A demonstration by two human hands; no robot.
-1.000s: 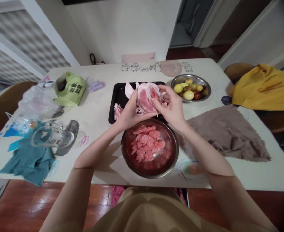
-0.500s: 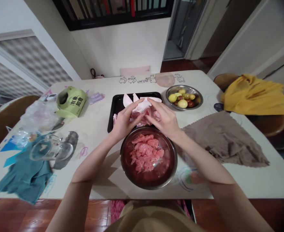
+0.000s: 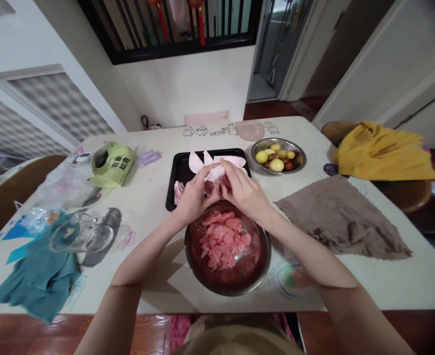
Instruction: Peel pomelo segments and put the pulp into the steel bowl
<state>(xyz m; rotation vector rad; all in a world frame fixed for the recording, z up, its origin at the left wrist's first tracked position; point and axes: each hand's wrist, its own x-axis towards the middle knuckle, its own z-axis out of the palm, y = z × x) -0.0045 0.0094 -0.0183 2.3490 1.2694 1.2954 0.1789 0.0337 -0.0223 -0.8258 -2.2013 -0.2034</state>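
Left grip point(image 3: 194, 197) and right grip point(image 3: 244, 194) pinching fruit piece point(image 3: 215, 173), pink pulp point(image 3: 223, 239) in steel bowl point(image 3: 255, 259), peel point(image 3: 196, 162) on black tray point(image 3: 182, 170)

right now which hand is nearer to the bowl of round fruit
Right. In view, the right hand sits below and left of the fruit bowl, apart from it; the left hand is farther left.

Khaki top point(image 3: 239, 336) (softly creased across front); forearms point(image 3: 149, 254) bare, hands point(image 3: 194, 198) ungloved.
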